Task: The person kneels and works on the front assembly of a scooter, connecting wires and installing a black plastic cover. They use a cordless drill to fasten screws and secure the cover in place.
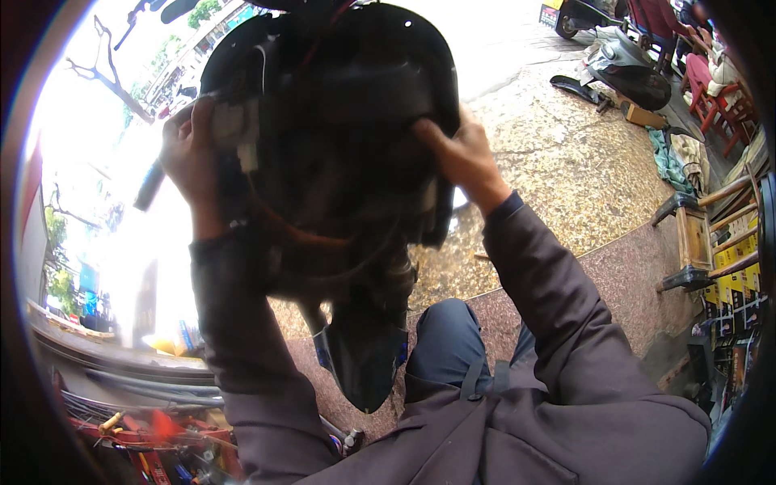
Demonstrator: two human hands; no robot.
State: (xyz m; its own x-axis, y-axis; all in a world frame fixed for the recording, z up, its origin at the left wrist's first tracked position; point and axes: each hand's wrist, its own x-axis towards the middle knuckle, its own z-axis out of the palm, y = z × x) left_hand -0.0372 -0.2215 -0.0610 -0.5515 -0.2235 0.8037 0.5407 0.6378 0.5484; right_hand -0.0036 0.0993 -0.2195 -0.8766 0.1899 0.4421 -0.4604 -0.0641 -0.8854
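A large, rounded black plastic panel (364, 97), which looks like a scooter body panel, stands up in front of me. Its middle is dark and blurred. My right hand (465, 153) grips its right edge, thumb on the near face and fingers wrapped behind. At the opposite edge my left hand (192, 153) is closed, thumb along the rim, beside a pale connector (246, 158) and loose wires. A grey cylinder (149, 186) sticks out below the left fingers; whether they hold it is unclear. Under the panel is a pointed black fender-like part (365, 364).
Red trays of tools (145, 436) lie at the lower left beside a ledge. To the right stands a wooden chair (695, 238) near yellow packages (740, 291). Farther off are a grey scooter part (626, 69), a cardboard box (643, 115), cloths (683, 158) and seated people.
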